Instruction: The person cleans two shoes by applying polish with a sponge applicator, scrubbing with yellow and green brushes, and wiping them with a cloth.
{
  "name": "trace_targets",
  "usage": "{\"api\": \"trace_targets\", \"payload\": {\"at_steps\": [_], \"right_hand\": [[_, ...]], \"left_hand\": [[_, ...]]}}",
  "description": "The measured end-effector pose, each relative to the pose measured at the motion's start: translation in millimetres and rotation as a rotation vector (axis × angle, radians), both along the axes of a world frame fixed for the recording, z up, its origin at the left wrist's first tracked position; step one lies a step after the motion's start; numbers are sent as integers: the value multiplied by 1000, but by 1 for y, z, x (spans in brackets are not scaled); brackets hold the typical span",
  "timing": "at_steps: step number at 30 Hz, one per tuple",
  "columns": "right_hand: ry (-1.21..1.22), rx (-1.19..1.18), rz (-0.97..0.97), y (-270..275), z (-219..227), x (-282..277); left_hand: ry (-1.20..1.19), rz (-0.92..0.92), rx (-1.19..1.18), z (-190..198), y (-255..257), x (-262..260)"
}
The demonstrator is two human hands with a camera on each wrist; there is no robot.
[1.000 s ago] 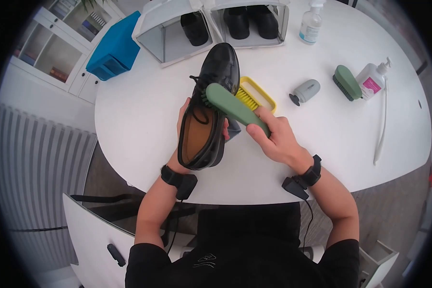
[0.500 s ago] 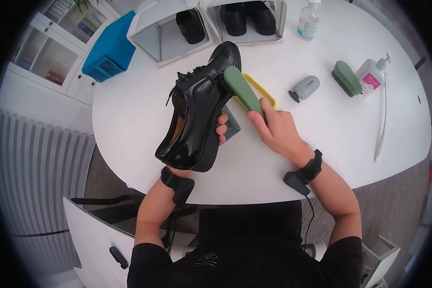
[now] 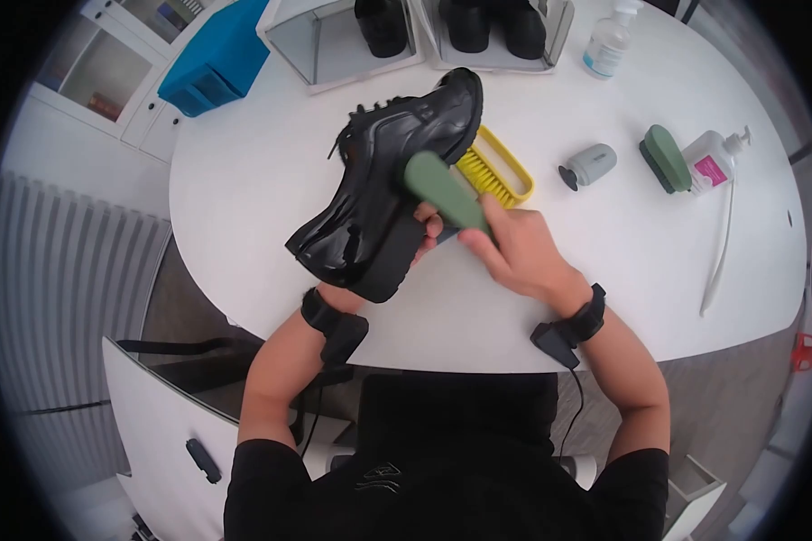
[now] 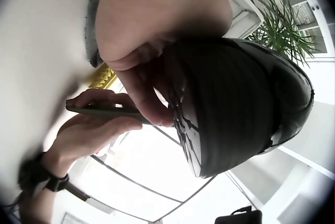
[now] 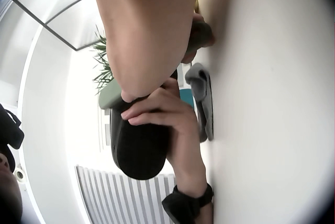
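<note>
Green brush [image 3: 447, 192] is shifting off the black shoe's [image 3: 365, 198] toe area toward its arch, so side coverage is probably progressing. Right hand [image 3: 532, 259] is gripping the handle, fingers curled; left hand [image 3: 430, 223] is holding the shoe, fingers wrapping the sole edge. Yellow brush [image 3: 516, 173] is lying just beyond the right hand on the white table [image 3: 262, 198]; blue box [image 3: 216, 59] is sitting beyond the left.

You have a lace-up shoe [image 3: 370, 180] in glossy, smooth black that looks like polished leather; the brush [image 3: 444, 189] has a matt green plastic back. Your desk [image 3: 641, 270] looks smooth and white. Upper left, the box [image 3: 216, 59] looks like matt blue cloth.
</note>
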State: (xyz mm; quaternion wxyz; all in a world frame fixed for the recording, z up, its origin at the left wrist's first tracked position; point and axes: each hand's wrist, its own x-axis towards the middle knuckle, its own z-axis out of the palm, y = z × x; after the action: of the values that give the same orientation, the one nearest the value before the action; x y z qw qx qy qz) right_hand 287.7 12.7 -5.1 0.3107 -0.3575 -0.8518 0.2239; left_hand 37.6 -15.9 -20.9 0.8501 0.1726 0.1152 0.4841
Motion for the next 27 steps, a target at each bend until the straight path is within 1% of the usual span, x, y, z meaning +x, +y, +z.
{"api": "trace_targets", "payload": {"at_steps": [1,2,3,4,6,7,8,9,11,12,13,15,16,18,19,21,22,23,24,25,27], "right_hand": [[20,8,93,-3,-2,-4],[40,16,189,-5,-3,-6],[32,13,204,-5,-3,-6],[28,-2,228,-6,-2,-6],[15,-21,268,-7,3,-7],[29,10,301,-9,7,-7],[43,41,335,-11,10,-8],[33,37,352,-13,11,-9],[-2,65,377,-16,12,-11],[-9,68,387,-16,14,-12],[-13,116,386,-16,15,-13],[-17,166,388,-16,17,-13],[-41,179,387,-17,18,-13],[-67,193,384,-18,19,-13],[-75,221,374,-19,20,-14],[-83,252,360,-19,20,-15],[-62,279,348,-18,18,-16],[-41,307,337,-18,16,-16],[-42,306,334,-18,15,-15],[-49,286,336,-19,15,-14],[-58,264,336,-18,13,-13]], "left_hand": [[587,248,420,6,-2,11],[875,363,638,14,-5,14],[1180,511,818,23,-9,16],[1178,414,687,33,-13,12],[1165,333,543,23,-7,4],[693,211,459,6,6,0],[451,169,419,-10,9,-4],[213,111,366,-11,11,-4],[105,99,165,-11,8,-6],[29,94,51,0,4,-5],[25,101,54,11,3,-3],[-69,29,-51,26,1,-2],[-71,30,-49,24,0,-2],[-12,99,-29,17,0,-3],[-13,97,-26,13,0,-2],[137,181,-48,7,3,-2],[136,177,-48,5,4,-2],[71,133,-35,3,7,-3],[5,88,-24,4,9,-2],[5,86,-24,6,10,-1],[356,238,-3,14,13,4]]}}
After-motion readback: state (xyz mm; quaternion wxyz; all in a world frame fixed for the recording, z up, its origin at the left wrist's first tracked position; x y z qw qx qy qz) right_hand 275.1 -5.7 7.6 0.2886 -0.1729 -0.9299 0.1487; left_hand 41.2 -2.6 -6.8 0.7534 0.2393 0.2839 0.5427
